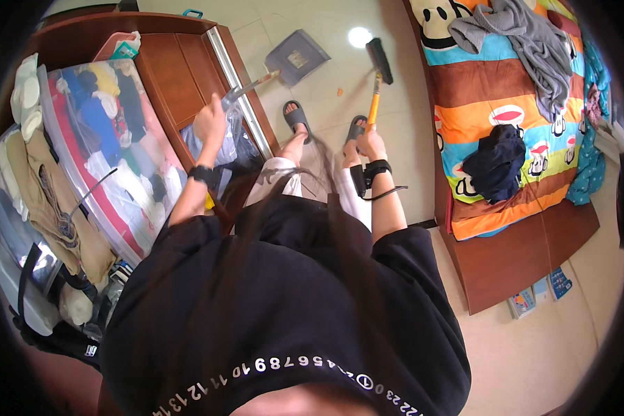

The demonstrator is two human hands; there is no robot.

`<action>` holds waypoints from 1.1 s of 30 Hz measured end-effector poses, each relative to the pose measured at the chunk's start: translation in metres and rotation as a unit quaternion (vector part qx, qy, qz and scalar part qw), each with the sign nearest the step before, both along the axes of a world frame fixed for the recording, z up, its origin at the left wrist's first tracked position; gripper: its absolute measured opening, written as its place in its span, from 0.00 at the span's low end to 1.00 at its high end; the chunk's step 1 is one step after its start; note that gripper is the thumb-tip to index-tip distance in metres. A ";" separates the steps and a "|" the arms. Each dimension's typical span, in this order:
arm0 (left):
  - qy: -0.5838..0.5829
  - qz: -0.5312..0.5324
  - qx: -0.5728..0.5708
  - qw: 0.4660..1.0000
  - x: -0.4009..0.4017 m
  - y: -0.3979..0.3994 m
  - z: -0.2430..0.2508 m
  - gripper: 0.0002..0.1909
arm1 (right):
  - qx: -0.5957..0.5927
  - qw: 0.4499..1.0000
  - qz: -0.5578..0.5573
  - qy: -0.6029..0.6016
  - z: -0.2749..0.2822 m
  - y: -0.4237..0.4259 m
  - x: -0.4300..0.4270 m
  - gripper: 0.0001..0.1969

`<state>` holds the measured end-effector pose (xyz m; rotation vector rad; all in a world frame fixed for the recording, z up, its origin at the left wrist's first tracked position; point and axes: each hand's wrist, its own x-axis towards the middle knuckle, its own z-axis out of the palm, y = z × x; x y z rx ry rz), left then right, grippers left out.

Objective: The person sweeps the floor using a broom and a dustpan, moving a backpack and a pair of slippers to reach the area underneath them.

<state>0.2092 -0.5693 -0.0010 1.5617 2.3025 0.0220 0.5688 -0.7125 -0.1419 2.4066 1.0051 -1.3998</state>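
My left hand [209,122] grips the upper end of a dustpan's handle [255,84]. The grey dustpan [297,56] is at the far end of that handle, over the tiled floor. In my right hand [371,144] is the yellow handle of a broom [375,106]. Its dark bristle head [379,61] is to the right of the dustpan, apart from it. Between the two, nearer my feet, a small orange-brown scrap [339,92] lies on the floor. Whether the bristles touch the floor I cannot tell.
A bed [525,260] with a striped cover stands on the right, a grey cloth [525,41] and a dark garment [496,164] on it. To the left are a wooden cabinet [171,78] and a clear storage box [119,125] of clothes. My slippered feet [297,122] stand between.
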 end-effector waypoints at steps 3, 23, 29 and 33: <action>-0.015 0.097 0.000 0.995 -0.016 -0.040 0.017 0.37 | -0.046 0.995 0.083 0.040 0.019 -0.011 -0.024 0.35; -0.106 0.315 0.066 0.941 -0.018 -0.073 0.057 0.38 | 0.026 0.965 -0.212 0.150 0.086 -0.013 0.117 0.27; -0.164 0.439 0.136 0.873 0.037 -0.099 0.032 0.37 | 0.043 0.970 -0.195 0.139 0.047 0.055 0.216 0.24; -0.203 0.491 0.235 0.814 0.092 -0.155 0.013 0.22 | 0.041 0.976 -0.170 0.127 0.010 0.119 0.260 0.21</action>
